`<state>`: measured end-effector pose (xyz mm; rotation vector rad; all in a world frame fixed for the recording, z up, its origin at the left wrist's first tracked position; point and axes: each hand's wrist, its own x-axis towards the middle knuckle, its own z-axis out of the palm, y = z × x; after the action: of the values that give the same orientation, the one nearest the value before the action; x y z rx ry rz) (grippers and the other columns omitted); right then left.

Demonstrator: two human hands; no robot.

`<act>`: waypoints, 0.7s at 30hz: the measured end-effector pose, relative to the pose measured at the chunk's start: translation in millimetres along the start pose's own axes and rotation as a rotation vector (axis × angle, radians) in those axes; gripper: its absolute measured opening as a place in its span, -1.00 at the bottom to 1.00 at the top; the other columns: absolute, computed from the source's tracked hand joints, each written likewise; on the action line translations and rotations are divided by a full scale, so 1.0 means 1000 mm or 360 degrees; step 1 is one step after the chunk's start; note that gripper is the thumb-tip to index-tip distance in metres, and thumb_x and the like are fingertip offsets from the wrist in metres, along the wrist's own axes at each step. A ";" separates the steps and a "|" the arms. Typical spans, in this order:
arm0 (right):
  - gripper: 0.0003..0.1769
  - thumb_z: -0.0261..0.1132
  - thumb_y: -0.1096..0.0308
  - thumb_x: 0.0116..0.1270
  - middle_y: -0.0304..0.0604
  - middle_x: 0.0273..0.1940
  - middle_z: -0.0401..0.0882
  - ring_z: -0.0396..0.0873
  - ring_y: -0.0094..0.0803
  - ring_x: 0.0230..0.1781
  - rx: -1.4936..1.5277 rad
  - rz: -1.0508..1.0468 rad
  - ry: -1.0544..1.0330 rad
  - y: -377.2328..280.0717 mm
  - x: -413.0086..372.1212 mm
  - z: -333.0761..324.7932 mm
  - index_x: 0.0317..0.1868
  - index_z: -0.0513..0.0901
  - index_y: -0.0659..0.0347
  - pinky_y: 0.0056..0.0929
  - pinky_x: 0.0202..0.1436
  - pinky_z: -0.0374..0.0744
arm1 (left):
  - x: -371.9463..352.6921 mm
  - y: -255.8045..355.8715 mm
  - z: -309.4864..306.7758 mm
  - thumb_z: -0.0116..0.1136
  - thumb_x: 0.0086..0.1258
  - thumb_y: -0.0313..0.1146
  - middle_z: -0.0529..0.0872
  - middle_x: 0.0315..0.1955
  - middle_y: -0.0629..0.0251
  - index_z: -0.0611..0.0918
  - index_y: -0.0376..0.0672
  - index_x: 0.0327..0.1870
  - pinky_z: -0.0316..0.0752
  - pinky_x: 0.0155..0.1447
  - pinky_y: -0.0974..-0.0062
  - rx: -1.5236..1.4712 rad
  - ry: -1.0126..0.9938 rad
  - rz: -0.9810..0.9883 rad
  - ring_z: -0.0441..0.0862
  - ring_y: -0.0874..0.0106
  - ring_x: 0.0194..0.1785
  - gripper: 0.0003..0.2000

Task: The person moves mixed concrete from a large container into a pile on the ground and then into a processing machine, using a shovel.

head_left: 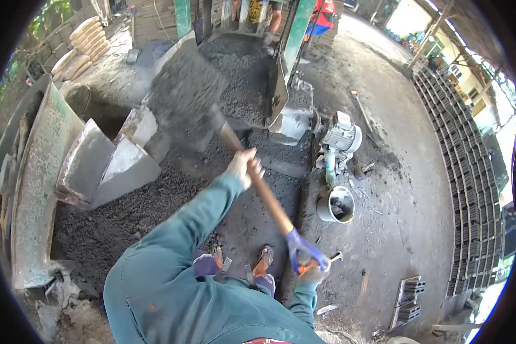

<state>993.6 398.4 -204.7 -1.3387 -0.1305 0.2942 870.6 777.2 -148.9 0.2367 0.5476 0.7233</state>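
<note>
A shovel with a wooden shaft (pixel 265 195) and a blue D-shaped handle (pixel 307 250) slants across the middle. My left hand (pixel 245 168) is wrapped round the shaft near the blade end. My right hand (pixel 314 272) grips the blue handle at the lower right. The shovel's far end is blurred over dark grey material (pixel 190 83), which seems to be on the blade; the blade itself is hidden. Behind it, more dark material (pixel 238 69) fills a metal trough between green posts. A loose dark heap (pixel 114 229) lies to my left.
A motor (pixel 342 137) and a bucket (pixel 335 204) stand to the right. Angled metal plates (pixel 86 163) and a rusty panel (pixel 40 189) are on the left. Another person's leg (pixel 274 23) shows behind the trough. Stacked blocks (pixel 461 172) line the far right; filled sacks (pixel 89 43) lie upper left.
</note>
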 end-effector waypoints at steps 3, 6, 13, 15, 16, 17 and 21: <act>-0.73 0.45 0.25 0.20 -0.12 -0.43 0.63 0.60 -0.30 -0.55 -0.0292 -0.0952 -0.0180 -0.067 0.003 0.080 -0.22 0.62 0.22 -0.36 -0.46 0.58 | 0.047 0.050 0.090 0.34 0.33 -0.27 0.49 -0.62 0.40 0.43 0.02 -0.49 0.45 -0.25 0.25 0.0019 -0.0181 0.0072 0.44 0.41 -0.55 -0.71; -0.83 0.42 0.36 0.07 -0.15 -0.33 0.64 0.64 -0.22 -0.37 -0.0921 -0.1956 -0.0539 -0.093 0.010 0.128 -0.32 0.62 0.09 -0.25 -0.19 0.62 | 0.086 0.079 0.109 0.36 0.30 -0.27 0.51 -0.63 0.34 0.43 -0.02 -0.51 0.47 -0.36 0.26 0.0107 -0.0289 0.0098 0.48 0.39 -0.60 -0.71; -0.77 0.41 0.32 -0.03 -0.18 -0.11 0.60 0.64 -0.15 -0.06 -0.1473 -0.2097 -0.0946 -0.031 0.041 0.129 -0.30 0.61 0.04 -0.01 0.16 0.54 | 0.073 0.079 0.049 0.23 0.42 -0.21 0.53 -0.53 0.37 0.45 0.00 -0.39 0.50 -0.18 0.14 0.0224 -0.0202 0.0185 0.54 0.37 -0.48 -0.77; -0.84 0.36 0.39 0.09 -0.10 -0.08 0.64 0.66 -0.17 -0.03 -0.1326 -0.1800 -0.1008 -0.005 0.066 0.097 -0.27 0.63 0.11 -0.07 0.14 0.57 | 0.016 0.079 0.040 0.23 0.42 -0.17 0.54 -0.47 0.36 0.47 0.01 -0.37 0.50 -0.17 0.14 0.0064 -0.0351 0.0282 0.55 0.36 -0.44 -0.78; -0.86 0.37 0.40 0.10 -0.10 -0.13 0.66 0.66 -0.19 -0.07 -0.1147 -0.1447 -0.1059 -0.001 0.063 0.087 -0.30 0.63 0.14 -0.14 0.09 0.59 | -0.003 0.079 0.031 0.23 0.42 -0.15 0.55 -0.45 0.36 0.48 0.01 -0.36 0.49 -0.17 0.14 -0.0014 -0.0435 0.0348 0.55 0.35 -0.43 -0.78; -0.88 0.39 0.41 0.11 -0.10 -0.18 0.68 0.67 -0.22 -0.11 -0.0979 -0.1093 -0.1100 -0.003 0.057 0.077 -0.32 0.63 0.16 -0.21 0.03 0.60 | -0.013 0.075 0.007 0.22 0.41 -0.13 0.55 -0.41 0.35 0.48 0.02 -0.38 0.49 -0.18 0.15 0.0006 -0.0396 0.0531 0.55 0.37 -0.40 -0.77; -0.94 0.24 0.50 0.24 -0.10 -0.22 0.68 0.69 -0.28 -0.27 -0.0567 0.0403 -0.0837 0.041 0.083 0.001 -0.28 0.63 0.19 -0.30 -0.16 0.67 | -0.060 0.016 -0.062 0.25 0.35 -0.19 0.48 -0.53 0.42 0.42 0.05 -0.56 0.41 -0.27 0.28 -0.0335 -0.0061 0.0546 0.50 0.44 -0.44 -0.70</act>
<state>1067.0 431.1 -250.1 -1.6064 -0.4726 0.8678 790.6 749.5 -170.8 0.1485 0.3938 1.1001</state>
